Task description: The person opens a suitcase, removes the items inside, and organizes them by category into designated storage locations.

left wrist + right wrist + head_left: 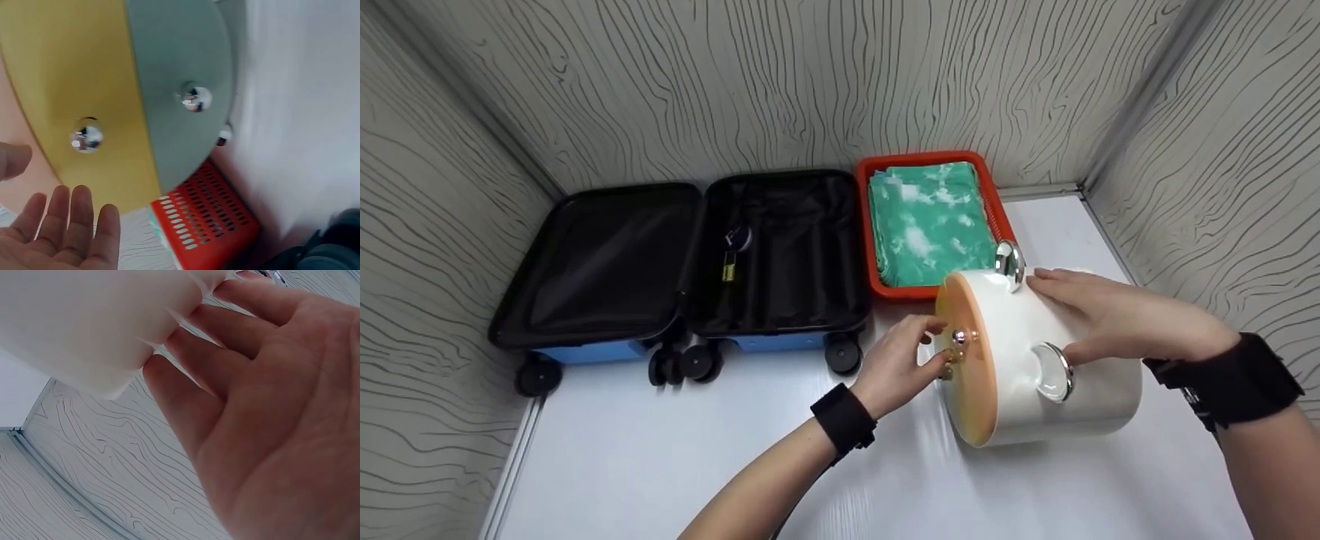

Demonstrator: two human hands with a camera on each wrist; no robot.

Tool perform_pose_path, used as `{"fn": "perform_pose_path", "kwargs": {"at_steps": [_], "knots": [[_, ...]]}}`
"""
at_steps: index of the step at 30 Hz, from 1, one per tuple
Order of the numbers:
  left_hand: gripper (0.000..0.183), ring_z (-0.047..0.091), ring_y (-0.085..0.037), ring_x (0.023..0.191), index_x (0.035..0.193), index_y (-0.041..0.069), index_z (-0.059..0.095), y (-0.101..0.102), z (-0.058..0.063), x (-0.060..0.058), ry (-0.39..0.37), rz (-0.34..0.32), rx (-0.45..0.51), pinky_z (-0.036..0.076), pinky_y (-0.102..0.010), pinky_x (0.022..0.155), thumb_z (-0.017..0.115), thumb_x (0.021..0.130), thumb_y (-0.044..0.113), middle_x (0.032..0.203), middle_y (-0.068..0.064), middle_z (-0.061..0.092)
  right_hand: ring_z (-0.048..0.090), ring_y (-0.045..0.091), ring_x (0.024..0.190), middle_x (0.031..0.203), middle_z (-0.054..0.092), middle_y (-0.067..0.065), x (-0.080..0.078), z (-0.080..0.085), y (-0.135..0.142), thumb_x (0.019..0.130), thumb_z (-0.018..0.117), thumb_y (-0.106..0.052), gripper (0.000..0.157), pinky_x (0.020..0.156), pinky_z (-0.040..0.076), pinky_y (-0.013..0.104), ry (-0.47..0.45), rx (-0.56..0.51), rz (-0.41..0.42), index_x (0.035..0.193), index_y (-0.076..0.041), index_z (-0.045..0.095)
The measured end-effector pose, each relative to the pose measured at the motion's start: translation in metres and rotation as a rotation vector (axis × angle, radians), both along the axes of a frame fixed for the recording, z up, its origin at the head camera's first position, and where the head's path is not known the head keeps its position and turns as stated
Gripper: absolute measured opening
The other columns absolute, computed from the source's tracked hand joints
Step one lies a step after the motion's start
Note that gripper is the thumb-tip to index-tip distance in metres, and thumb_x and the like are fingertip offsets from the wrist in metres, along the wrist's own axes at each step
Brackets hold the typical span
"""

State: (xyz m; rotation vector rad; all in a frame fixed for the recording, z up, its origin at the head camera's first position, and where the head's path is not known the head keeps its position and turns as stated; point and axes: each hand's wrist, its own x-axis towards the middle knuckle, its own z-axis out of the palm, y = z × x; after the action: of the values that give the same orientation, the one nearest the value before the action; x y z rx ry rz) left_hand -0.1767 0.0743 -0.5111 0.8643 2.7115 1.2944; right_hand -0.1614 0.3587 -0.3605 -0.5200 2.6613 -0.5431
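A white rounded drawer box [1080,409] lies on the right of the table, its coloured front [976,390] facing left. Yellow [62,62] and green panels [180,45] with round chrome knobs [87,139] show in the left wrist view, beside a pale orange one. Two shiny curved handles [1065,375] stick out from the white body. Just in front of the knobs is my left hand [894,366], fingers loosely bent and holding nothing. My right hand [1132,315] rests on the box with fairly straight fingers; its fingertips touch the white surface in the right wrist view.
Behind the box stands a red basket [876,279] with folded green-and-white cloth [926,217]. An open blue suitcase with black lining [600,262] lies to the left, its wheels [844,354] toward me. Patterned walls [810,82] enclose the white table [697,450].
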Motion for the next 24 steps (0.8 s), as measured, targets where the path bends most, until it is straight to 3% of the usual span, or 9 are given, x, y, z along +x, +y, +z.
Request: {"fn": "perform_pose_path", "kwargs": {"at_steps": [8, 18, 24], "knots": [[0.037, 0.063, -0.014, 0.106, 0.125, 0.014, 0.069, -0.001, -0.023, -0.005, -0.026, -0.003, -0.077, 0.05, -0.025, 0.089, 0.076, 0.093, 0.032, 0.121, 0.001, 0.067, 0.031, 0.044, 0.146, 0.159, 0.037, 0.023, 0.001, -0.001, 0.001, 0.075, 0.087, -0.033, 0.1, 0.114, 0.028, 0.064, 0.018, 0.002, 0.009, 0.157, -0.002, 0.038], [0.018, 0.063, -0.008, 0.096, 0.11, 0.02, 0.071, 0.009, -0.027, -0.001, -0.074, -0.003, -0.066, 0.048, -0.019, 0.079, 0.074, 0.096, 0.031, 0.103, 0.009, 0.069, 0.031, 0.044, 0.147, 0.16, 0.036, 0.022, 0.001, -0.001, 0.001, 0.077, 0.087, -0.037, 0.1, 0.114, 0.028, 0.064, 0.02, 0.016, 0.013, 0.158, -0.004, 0.038], [0.016, 0.065, -0.009, 0.095, 0.109, 0.019, 0.071, 0.013, -0.028, 0.0, -0.078, -0.006, -0.048, 0.048, -0.018, 0.078, 0.073, 0.097, 0.029, 0.102, 0.009, 0.069, 0.032, 0.044, 0.146, 0.159, 0.037, 0.022, 0.001, -0.001, 0.003, 0.076, 0.087, -0.034, 0.099, 0.114, 0.029, 0.064, 0.015, 0.007, -0.003, 0.157, -0.003, 0.039]]}}
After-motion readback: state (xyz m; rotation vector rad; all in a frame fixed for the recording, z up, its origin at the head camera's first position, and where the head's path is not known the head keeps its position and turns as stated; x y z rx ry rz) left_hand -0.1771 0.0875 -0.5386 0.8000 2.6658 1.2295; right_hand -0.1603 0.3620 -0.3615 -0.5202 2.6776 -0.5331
